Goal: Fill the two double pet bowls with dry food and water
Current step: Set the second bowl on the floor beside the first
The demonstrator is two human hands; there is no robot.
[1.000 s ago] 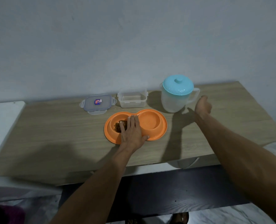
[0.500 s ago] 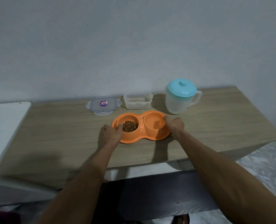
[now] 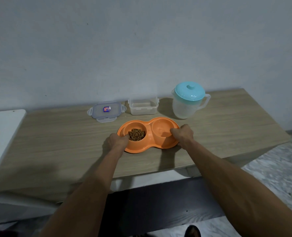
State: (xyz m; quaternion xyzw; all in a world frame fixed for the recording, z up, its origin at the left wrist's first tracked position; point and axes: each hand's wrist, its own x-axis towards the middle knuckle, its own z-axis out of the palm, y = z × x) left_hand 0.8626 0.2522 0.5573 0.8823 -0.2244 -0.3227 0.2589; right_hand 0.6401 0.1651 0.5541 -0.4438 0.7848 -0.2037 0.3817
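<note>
Two hands grip one orange double bowl [image 3: 148,142] by its ends: the left hand [image 3: 116,140] is closed on the end with the dry food [image 3: 136,134], the right hand [image 3: 183,134] on the other end. Its long axis runs straight from one hand to the other, so neither is nearer. Whether the right cup holds water I cannot tell. Beyond the hands sit a lid [image 3: 106,110], an empty-looking clear box [image 3: 143,106] and a jug [image 3: 188,100], nearest the right hand. No second bowl shows.
</note>
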